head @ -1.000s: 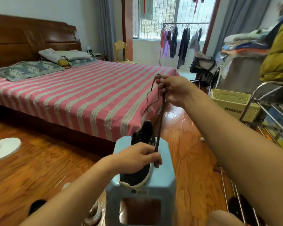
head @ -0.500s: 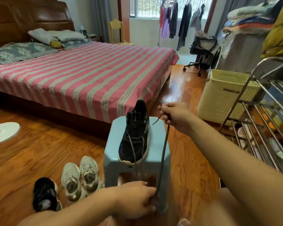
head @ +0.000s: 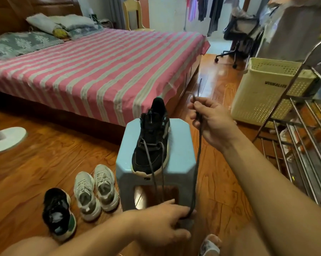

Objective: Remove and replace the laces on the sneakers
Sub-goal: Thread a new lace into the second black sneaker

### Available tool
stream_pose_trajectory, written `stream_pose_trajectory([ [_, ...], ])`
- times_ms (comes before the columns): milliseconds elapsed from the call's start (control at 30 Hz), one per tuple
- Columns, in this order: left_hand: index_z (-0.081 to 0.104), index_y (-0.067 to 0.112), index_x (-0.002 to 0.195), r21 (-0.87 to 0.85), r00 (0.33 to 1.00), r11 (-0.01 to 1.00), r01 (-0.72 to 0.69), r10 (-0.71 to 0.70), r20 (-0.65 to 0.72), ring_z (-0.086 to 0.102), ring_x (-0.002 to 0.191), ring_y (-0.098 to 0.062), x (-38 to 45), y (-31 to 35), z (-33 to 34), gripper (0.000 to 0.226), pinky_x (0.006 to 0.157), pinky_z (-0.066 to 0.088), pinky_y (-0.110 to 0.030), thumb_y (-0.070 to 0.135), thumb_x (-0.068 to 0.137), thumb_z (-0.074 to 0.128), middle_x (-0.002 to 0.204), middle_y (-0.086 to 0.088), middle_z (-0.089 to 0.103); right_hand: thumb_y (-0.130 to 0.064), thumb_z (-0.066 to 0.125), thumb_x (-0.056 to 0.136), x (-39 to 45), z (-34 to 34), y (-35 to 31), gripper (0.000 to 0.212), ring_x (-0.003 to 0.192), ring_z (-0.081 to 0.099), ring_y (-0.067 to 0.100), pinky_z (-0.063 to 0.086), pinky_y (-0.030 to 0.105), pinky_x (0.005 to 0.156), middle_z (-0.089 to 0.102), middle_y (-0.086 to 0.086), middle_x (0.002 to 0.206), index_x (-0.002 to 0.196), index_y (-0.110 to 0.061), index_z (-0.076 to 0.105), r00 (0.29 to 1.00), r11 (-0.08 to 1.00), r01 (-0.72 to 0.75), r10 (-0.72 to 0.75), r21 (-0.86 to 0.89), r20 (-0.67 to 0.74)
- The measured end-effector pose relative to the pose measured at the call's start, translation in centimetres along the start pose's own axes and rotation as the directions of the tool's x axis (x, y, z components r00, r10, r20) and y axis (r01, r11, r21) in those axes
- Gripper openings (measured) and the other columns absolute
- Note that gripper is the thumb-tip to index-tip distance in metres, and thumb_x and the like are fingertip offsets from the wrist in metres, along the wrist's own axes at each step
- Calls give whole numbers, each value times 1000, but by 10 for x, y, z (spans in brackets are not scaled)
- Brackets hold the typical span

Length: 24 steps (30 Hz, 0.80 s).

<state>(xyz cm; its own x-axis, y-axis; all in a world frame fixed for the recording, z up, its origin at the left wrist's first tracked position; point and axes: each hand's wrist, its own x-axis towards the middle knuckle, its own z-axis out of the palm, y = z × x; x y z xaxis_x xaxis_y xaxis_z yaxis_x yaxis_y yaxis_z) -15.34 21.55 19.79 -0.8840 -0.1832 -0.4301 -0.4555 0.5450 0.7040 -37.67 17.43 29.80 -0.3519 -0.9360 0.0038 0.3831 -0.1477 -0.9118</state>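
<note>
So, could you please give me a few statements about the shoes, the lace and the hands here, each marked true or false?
1. The black sneaker stands on the blue stool. True.
2. The right hand holds a white lace. False: the lace is dark.
3. The lace runs from the right hand down to the left hand. True.
4. Three shoes lie on the floor left of the stool. True.
5. The stool is on the bed. False: it is on the floor.

Right hand (head: 214, 121) raised, grip pinched, left hand (head: 167, 221) low, grip closed
</note>
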Motion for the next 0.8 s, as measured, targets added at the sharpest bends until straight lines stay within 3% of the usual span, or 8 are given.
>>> stream_pose_trajectory([
  [167,64,25,128,-89,996,995,46,-53,-78,60,116,-6,-9,1,-13,26,103,48,-25,21,102,60,125,8,67,-5,53,101,-10,2,10,19,66,59,11,46,17,51,67,6,84,118,0,62,999,997,-25,27,-77,28],
  [233,67,12,124,-336,995,941,31,-59,-75,67,112,-14,-20,1,-23,24,103,52,-29,13,103,58,116,0,73,-6,54,101,-9,-3,10,17,64,60,9,48,15,51,66,5,84,115,-2,62,999,999,-40,39,-29,-31],
  [333,64,0,110,-778,985,618,-113,-32,-169,70,96,-23,-35,11,-29,16,92,58,-34,3,105,48,101,-13,72,-8,54,102,-9,-13,18,22,60,65,10,54,18,53,65,11,91,121,4,59,986,970,-134,111,-204,-121],
  [400,60,3,104,-904,961,358,-233,-54,-270,67,96,-29,-40,15,-31,15,90,57,-42,6,104,45,99,-15,69,-15,53,104,-11,-16,26,28,67,71,17,60,25,62,66,16,104,126,2,56,968,924,-248,223,-291,-117],
  [500,58,7,100,-908,918,219,-356,-98,-384,70,105,-37,-43,16,-40,14,90,57,-52,13,100,46,106,-21,70,-25,52,105,-16,-16,24,35,96,74,31,62,37,80,68,15,123,133,-5,53,941,909,-333,337,-250,-29],
  [600,58,8,98,-893,892,184,-411,-118,-436,71,107,-38,-44,18,-49,17,81,61,-50,18,100,44,113,-24,71,-24,51,105,-17,-14,18,38,101,73,34,61,40,84,66,16,126,138,-6,49,937,915,-337,349,-220,18],
  [733,56,10,101,-869,861,150,-472,-133,-490,71,109,-37,-43,24,-55,23,94,57,-54,19,107,36,119,-23,71,-44,42,105,-19,-14,27,45,94,70,22,61,40,81,59,4,125,144,-22,42,967,641,-254,172,-725,-187],
  [800,56,9,101,-848,839,160,-506,-136,-526,70,110,-35,-45,27,-64,27,96,56,-53,22,110,34,122,-22,70,-41,43,106,-23,-9,26,37,93,70,22,62,39,81,60,5,119,133,-16,49,964,732,-260,160,-629,-212],
])
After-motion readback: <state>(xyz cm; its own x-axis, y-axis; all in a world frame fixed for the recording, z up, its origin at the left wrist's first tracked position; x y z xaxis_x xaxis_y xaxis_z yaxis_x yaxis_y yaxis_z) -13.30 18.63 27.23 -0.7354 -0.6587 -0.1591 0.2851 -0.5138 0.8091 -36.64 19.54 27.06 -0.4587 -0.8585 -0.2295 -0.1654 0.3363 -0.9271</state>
